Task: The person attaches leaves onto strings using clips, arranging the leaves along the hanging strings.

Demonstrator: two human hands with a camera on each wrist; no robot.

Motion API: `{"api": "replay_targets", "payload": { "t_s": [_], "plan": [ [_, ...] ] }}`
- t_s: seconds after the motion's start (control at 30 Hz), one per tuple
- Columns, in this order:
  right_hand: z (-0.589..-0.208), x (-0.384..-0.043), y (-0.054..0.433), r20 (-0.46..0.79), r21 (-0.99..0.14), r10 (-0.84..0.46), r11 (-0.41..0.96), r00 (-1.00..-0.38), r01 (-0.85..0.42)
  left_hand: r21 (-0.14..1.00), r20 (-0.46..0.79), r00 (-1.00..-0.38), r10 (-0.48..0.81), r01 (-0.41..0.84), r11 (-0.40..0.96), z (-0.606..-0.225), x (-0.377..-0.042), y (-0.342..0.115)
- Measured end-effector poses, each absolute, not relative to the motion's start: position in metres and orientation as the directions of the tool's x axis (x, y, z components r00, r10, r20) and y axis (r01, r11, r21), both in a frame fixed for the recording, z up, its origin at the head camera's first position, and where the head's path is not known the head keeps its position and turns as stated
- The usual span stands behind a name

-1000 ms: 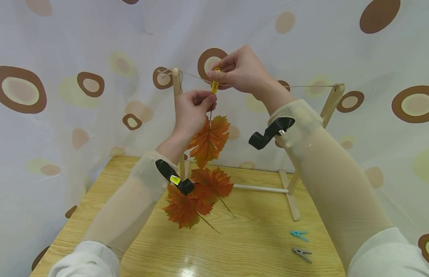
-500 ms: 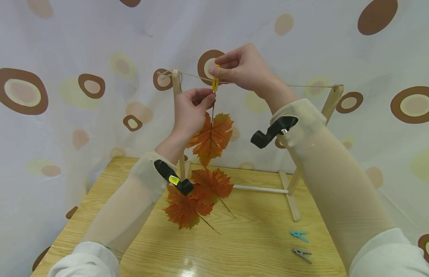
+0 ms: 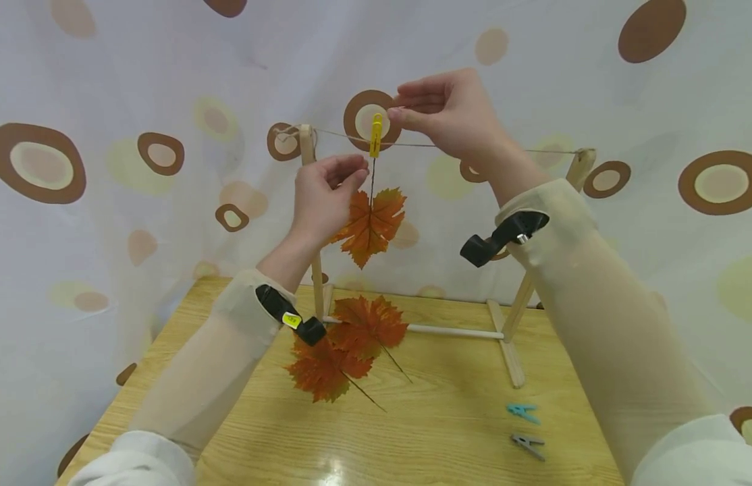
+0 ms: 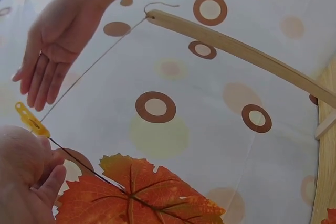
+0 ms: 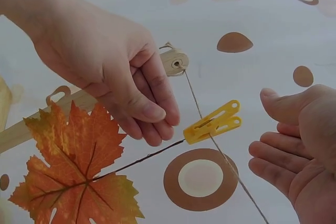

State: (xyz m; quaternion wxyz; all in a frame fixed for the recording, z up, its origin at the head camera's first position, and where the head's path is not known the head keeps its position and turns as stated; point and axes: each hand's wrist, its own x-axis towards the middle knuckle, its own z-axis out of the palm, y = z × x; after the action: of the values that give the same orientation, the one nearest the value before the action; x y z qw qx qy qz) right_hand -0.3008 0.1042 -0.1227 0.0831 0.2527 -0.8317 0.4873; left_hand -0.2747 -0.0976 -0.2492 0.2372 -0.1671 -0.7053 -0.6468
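Release step, I judge: yellow peg (image 3: pixel 376 138) holds leaf stem (image 3: pixel 372 179) on string (image 3: pixel 406 144). My right fingers (image 3: pixel 421 86) apart, off peg; left fingers (image 3: pixel 345 163) loose, stem contact unclear. Next: ease both clear.

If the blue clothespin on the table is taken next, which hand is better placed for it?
Probably the right hand: it holds nothing, and the blue clothespin lies on its side of the table. The left hand is empty too, but farther across, beside the hanging leaf.

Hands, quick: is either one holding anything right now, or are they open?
Left hand: open, holding nothing, near the leaf stem.
Right hand: open, holding nothing, beside the yellow clothespin.
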Motion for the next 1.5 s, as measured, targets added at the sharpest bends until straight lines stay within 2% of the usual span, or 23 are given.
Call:
{"api": "replay_targets", "payload": {
  "t_s": [0.27, 0.53, 0.77, 1.03, 1.5],
  "plan": [
    [-0.133, -0.283, 0.126, 0.480, -0.760, -0.335, 0.303, -0.811, -0.575, 0.794, 0.594, -0.804, -0.015, 0.583, 0.170, -0.255, -0.264, -0.117],
    [-0.153, -0.260, 0.155, 0.514, -0.745, -0.375, 0.251, -0.771, -0.618, 0.782, 0.605, -0.793, 0.069, 0.608, 0.136, -0.263, -0.252, -0.134],
    [-0.170, -0.245, 0.173, 0.474, -0.763, -0.399, 0.259, -0.785, -0.593, 0.788, 0.588, -0.793, 0.161, 0.606, 0.108, -0.271, -0.246, -0.142],
    [-0.190, -0.234, 0.190, 0.470, -0.735, -0.418, 0.303, -0.778, -0.607, 0.824, 0.524, -0.803, 0.285, 0.563, 0.070, -0.281, -0.238, -0.150],
    [-0.242, -0.213, 0.220, 0.421, -0.770, -0.431, 0.295, -0.798, -0.566, 0.856, 0.426, -0.802, 0.419, 0.507, 0.100, -0.311, -0.226, -0.155]
  ]
}}
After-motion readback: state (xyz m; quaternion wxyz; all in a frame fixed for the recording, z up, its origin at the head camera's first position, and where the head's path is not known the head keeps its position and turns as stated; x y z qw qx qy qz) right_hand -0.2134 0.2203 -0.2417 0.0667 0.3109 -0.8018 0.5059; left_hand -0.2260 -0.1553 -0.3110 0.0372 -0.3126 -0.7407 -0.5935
